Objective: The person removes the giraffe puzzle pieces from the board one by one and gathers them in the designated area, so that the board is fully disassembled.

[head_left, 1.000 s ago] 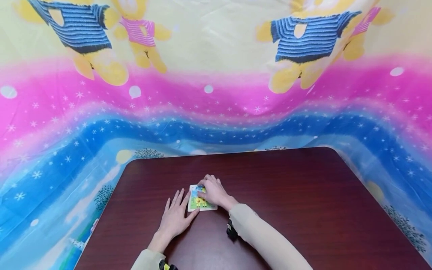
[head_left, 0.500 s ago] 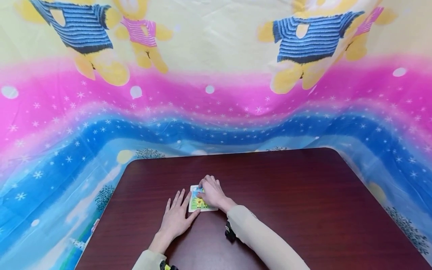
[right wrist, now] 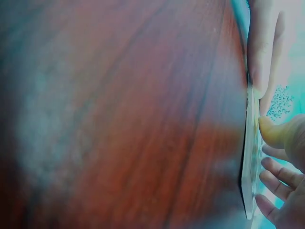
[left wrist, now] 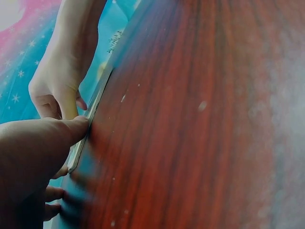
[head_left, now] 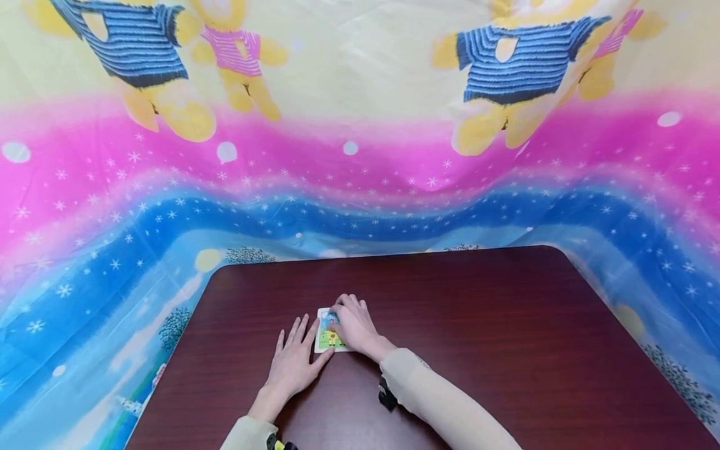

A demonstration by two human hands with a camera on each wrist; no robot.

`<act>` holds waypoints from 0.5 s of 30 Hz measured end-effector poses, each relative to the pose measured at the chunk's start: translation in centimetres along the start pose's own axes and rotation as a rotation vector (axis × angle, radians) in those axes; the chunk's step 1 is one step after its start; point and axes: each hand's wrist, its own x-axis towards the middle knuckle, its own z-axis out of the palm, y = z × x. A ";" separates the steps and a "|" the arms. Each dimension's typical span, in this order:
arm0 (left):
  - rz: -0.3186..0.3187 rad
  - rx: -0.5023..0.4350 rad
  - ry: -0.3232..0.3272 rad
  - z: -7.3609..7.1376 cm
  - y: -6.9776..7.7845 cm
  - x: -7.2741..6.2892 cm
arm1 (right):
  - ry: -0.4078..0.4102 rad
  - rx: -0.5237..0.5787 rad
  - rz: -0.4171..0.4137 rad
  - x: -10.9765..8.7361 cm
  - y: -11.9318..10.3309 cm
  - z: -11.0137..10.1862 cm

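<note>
A small flat picture puzzle board (head_left: 326, 342) with a pale rim and a yellow giraffe on green and blue lies on the table. My left hand (head_left: 293, 365) rests with spread, straight fingers along its left side, thumb at the near left corner. In the left wrist view the left thumb (left wrist: 74, 129) lies over the board's edge. My right hand (head_left: 354, 322) arches over the board's right part and hides it. In the right wrist view the right thumb (right wrist: 272, 131) and several fingertips touch its face; I cannot tell whether they pinch a piece.
The dark red-brown table (head_left: 478, 312) has rounded far corners. Behind it and along both sides hangs a pink and blue cloth (head_left: 360, 169) printed with bears and snowflakes. A black strap device (head_left: 386, 395) sits at the right wrist.
My right hand has shifted slightly over the board and now covers its lower right corner, with the forearm a little lower. The left hand keeps its place beside the board.
</note>
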 end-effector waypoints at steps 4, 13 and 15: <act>-0.002 0.001 -0.001 0.0 0.0 0.0 | 0.020 0.004 -0.008 -0.1 0.0 0.1; -0.007 0.004 -0.001 0.2 0.0 0.1 | -0.037 0.037 0.028 0.2 -0.3 0.0; -0.005 0.003 0.001 0.2 0.0 0.1 | -0.052 0.027 0.038 0.4 -0.3 0.0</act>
